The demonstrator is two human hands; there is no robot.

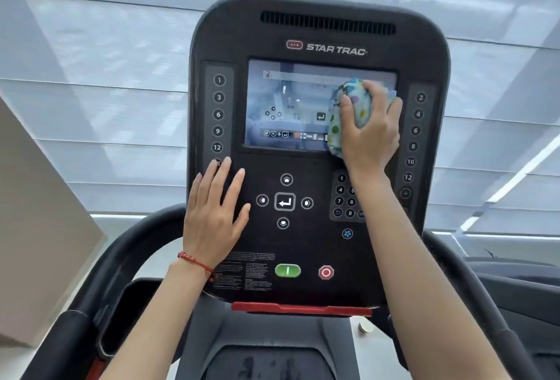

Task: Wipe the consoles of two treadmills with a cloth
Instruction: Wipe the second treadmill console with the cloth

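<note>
A black treadmill console (318,34) fills the middle of the view, with a lit screen (288,104) at its centre. My right hand (371,131) grips a bunched white cloth with coloured dots (357,98) and presses it against the right side of the screen. My left hand (212,216) lies flat, fingers spread, on the lower left of the console panel beside the arrow buttons (285,201). A red string bracelet is on my left wrist.
A green start button (288,270) and a red stop button (326,272) sit low on the panel. Black handrails (100,282) curve out on both sides. Window blinds (106,76) hang behind. A beige wall edge (36,228) stands at left. Part of another machine (515,273) shows at right.
</note>
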